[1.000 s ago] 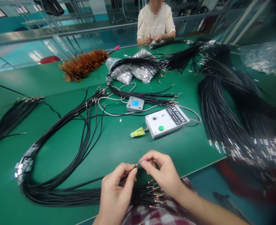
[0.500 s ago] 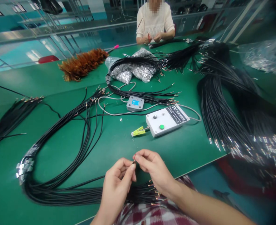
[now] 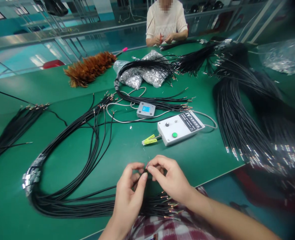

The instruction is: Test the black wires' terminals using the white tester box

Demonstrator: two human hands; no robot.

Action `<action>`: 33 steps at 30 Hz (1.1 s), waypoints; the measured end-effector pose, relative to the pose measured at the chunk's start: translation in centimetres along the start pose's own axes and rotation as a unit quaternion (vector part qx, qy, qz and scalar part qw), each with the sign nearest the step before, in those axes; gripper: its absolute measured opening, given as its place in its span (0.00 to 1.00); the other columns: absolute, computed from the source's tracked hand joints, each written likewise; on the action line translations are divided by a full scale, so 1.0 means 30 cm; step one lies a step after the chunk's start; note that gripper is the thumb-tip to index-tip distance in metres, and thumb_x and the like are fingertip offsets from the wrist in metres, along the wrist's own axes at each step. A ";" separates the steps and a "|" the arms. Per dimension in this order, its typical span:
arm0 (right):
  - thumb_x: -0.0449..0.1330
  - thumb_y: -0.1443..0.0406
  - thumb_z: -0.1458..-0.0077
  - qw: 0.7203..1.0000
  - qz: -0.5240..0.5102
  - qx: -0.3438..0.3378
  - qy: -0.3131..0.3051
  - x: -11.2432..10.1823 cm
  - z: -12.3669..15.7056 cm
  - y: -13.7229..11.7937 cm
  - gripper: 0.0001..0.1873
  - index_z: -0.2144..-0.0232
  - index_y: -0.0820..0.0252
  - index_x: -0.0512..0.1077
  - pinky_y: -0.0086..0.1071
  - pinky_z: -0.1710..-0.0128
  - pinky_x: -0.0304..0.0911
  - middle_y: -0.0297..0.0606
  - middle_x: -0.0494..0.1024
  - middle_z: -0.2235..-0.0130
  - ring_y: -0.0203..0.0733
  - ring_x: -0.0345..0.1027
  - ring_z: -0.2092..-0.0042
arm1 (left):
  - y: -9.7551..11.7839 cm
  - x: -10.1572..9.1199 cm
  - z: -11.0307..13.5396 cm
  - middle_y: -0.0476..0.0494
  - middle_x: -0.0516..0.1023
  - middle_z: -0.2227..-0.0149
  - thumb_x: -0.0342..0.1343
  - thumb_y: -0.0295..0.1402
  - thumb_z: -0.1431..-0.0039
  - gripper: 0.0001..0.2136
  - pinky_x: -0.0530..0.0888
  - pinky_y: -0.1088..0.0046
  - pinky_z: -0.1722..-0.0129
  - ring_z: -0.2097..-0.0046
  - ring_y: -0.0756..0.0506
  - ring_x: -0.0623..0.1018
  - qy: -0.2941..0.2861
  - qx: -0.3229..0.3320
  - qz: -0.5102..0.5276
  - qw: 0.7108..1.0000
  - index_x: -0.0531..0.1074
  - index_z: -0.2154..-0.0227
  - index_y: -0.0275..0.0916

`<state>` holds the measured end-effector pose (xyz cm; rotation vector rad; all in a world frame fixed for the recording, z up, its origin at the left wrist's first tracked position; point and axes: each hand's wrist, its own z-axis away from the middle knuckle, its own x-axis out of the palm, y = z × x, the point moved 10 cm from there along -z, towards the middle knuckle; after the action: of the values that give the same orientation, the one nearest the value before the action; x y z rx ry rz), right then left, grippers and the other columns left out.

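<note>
Over the near edge of the green desk (image 3: 122,143), the left hand (image 3: 130,188) holds one black cable (image 3: 145,171) close to its end. Its grip is pinching this cable between the thumb and the fingers. The right hand (image 3: 171,176) is just beside it, to the right, and its grip is pinching the thin wires (image 3: 146,165) which come out of the cable's end; the fingers hide most of them, so I cannot tell how many there are. The fingertips of both hands are very near each other.

Below the hands and to the left, a curved cable bundle (image 3: 69,210) lies on the desk, with a silvery wrapping (image 3: 32,178) around its left bend. Beyond the hands stands a white box (image 3: 181,126) with a green button, and a yellow clip (image 3: 150,140) is attached at its left side. Farther is a small grey device (image 3: 145,110) with a blue screen. At the far side, a brown feather duster (image 3: 89,68) lies to the left of the plastic bags (image 3: 155,76) with silver pieces.
</note>
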<state>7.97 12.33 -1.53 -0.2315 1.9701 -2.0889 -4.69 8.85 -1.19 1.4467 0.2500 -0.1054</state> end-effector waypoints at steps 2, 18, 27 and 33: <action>0.55 0.66 0.41 0.999 0.009 -0.021 -0.026 0.000 -0.003 -0.015 0.06 0.68 0.61 0.71 0.27 0.71 0.65 0.34 0.73 0.67 0.30 0.68 0.73 | 0.031 0.014 -0.012 0.43 0.74 0.55 0.55 0.33 0.40 0.14 0.73 0.73 0.62 0.64 0.49 0.76 -0.009 0.031 -0.027 0.999 0.70 0.51 0.42; 0.54 0.67 0.38 0.987 0.149 -0.043 -0.051 -0.034 -0.017 -0.011 0.08 0.70 0.59 0.70 0.27 0.69 0.61 0.32 0.72 0.70 0.33 0.67 0.71 | -0.002 0.026 -0.049 0.48 0.74 0.70 0.58 0.34 0.43 0.06 0.69 0.78 0.76 0.76 0.52 0.72 0.053 -0.003 0.015 0.998 0.72 0.70 0.36; 0.55 0.62 0.36 0.912 0.364 -0.185 -0.038 -0.061 -0.023 -0.092 0.09 0.57 0.60 0.70 0.32 0.64 0.59 0.39 0.77 0.59 0.38 0.70 0.65 | -0.055 0.016 -0.099 0.56 0.63 0.83 0.60 0.41 0.48 0.13 0.56 0.81 0.82 0.81 0.55 0.60 0.035 -0.074 0.064 0.995 0.70 0.73 0.36; 0.49 0.63 0.32 0.806 0.466 -0.351 -0.096 0.039 -0.018 -0.147 0.18 0.71 0.60 0.74 0.34 0.71 0.47 0.34 0.76 0.73 0.36 0.67 0.71 | -0.025 0.018 -0.111 0.50 0.71 0.79 0.57 0.37 0.45 0.09 0.62 0.79 0.78 0.77 0.51 0.68 -0.006 -0.022 -0.004 1.000 0.71 0.73 0.36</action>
<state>6.34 12.71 2.75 0.3360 2.0123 -0.6683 -4.67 12.10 -2.40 1.4008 0.2464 -0.1154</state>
